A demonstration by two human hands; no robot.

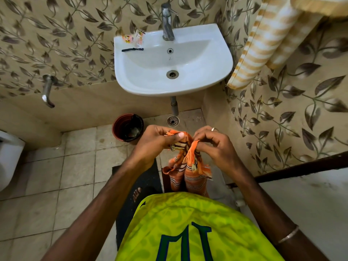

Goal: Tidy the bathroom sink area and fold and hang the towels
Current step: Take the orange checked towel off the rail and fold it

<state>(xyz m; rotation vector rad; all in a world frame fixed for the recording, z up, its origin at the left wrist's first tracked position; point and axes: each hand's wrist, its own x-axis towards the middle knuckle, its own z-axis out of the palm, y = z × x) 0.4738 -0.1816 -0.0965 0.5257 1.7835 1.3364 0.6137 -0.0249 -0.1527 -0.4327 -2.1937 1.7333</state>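
An orange striped towel with fringed ends hangs in front of my body, below the white sink. My left hand pinches one fringed corner between thumb and fingers. My right hand pinches the other fringed corner, close beside the left. The rest of the towel drops in folds toward the floor. On the sink's back left rim lie small orange-and-white sachets and a thin black strip. A yellow-and-white striped towel hangs on the right wall.
A tall chrome tap stands at the back of the sink. A brown bin with a black liner sits on the floor below it, near a floor drain. A wall spout juts out at left. A white toilet edge shows far left.
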